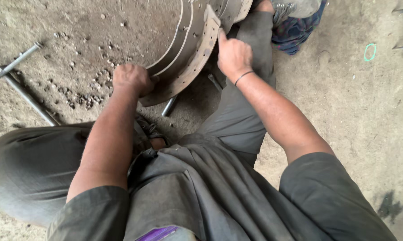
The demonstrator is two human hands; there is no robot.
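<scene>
Head view, looking down past your grey shirt and bent knees to a dirt floor.

Nearest, at 7 o'clock, your left forearm runs up to your left hand [131, 79], clenched around the near edge of a curved metal brake shoe [190, 58]. Judged reason: this grip pins the lower end so the arc cannot rock.

At 1 o'clock, your right hand [233, 56] rests on the upper inner side of the shoe, forefinger stretched along the edge, other fingers curled; a thin band sits on the wrist. It presses rather than wraps, apparently steadying the top. The shoe stands on edge between both hands, leaning against your right leg, the drilled lining face turned toward you.

Below the shoe, a short metal rod [169, 106] lies on the ground, partly hidden.

At 9 o'clock, well apart, a long crossed metal bar [18, 78] lies flat. Small loose rivets or stones [83, 96] are scattered between it and your left hand.

Farthest, at 12 o'clock, a patterned cloth [295, 31].
</scene>
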